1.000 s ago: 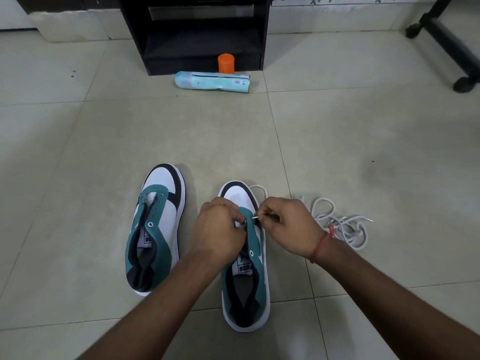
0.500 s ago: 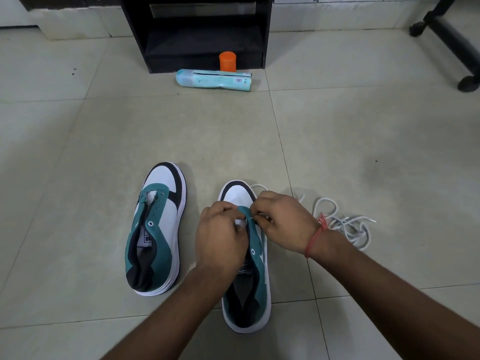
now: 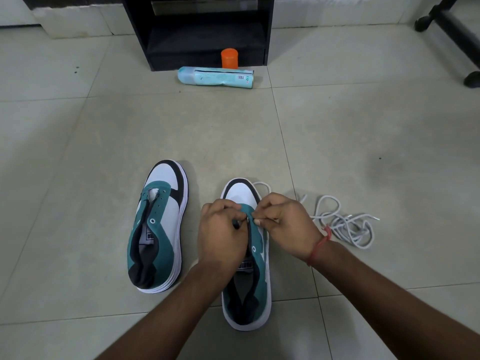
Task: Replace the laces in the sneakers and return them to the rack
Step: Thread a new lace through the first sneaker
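Observation:
Two teal, white and black sneakers stand side by side on the tiled floor, toes pointing away from me. The left sneaker has no lace and nothing touches it. Over the front eyelets of the right sneaker both hands meet. My left hand pinches the teal eyelet flap. My right hand pinches the tip of a white lace against the eyelet row. A loose heap of white laces lies on the floor just right of my right wrist.
The black shoe rack stands at the far middle. In front of it lie a teal spray can on its side and an upright orange cap. A black wheeled chair base reaches in at the top right.
My right hand has moved left, closing the gap to my left hand over the front eyelets of the right sneaker. The left sneaker and the lace heap have stayed put.

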